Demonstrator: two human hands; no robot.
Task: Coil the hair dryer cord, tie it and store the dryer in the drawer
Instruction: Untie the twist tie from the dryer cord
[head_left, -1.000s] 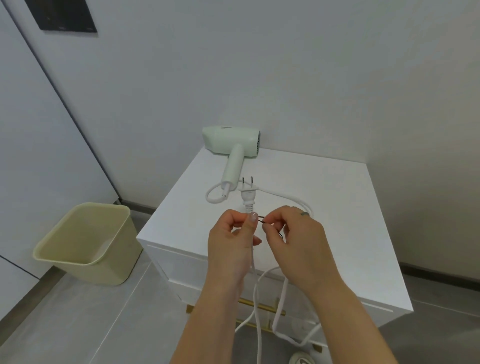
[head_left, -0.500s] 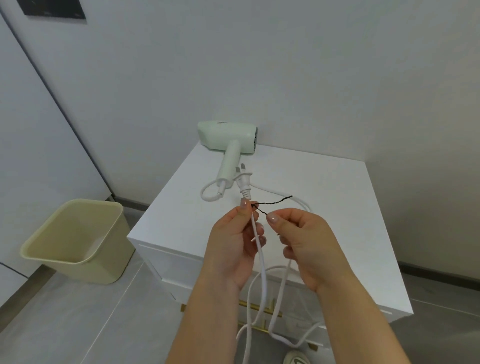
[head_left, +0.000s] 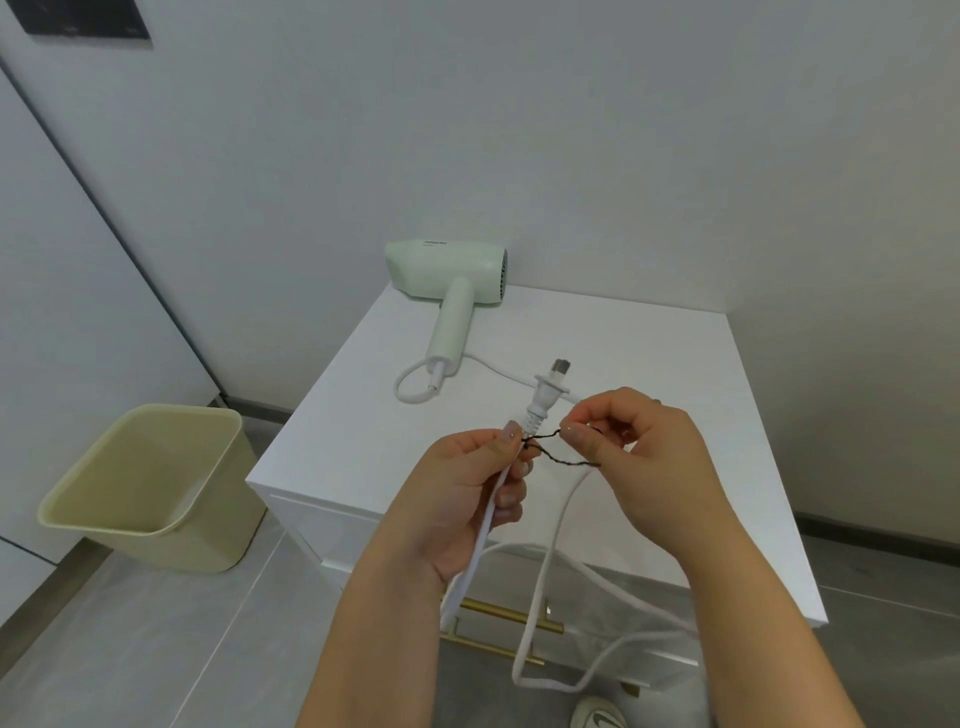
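Note:
A pale green hair dryer (head_left: 448, 280) lies on its side at the back left of the white cabinet top (head_left: 649, 358). Its white cord (head_left: 543, 587) loops by the handle, runs across the top and hangs in loose loops in front of the cabinet. My left hand (head_left: 467, 499) pinches the cord just below the white plug (head_left: 548, 392), which points up. A thin black twist tie (head_left: 558, 452) is wrapped on the cord there; my right hand (head_left: 639, 452) pinches its free end.
A cream waste bin (head_left: 150, 488) stands on the grey floor left of the cabinet. Gold drawer handles (head_left: 506, 616) show on the cabinet front behind the hanging cord. Walls close in behind and right. A shoe tip (head_left: 597, 714) shows at the bottom.
The black tie has been drawn out from the cord to the right between my hands. The plug has tilted and moved right with both hands.

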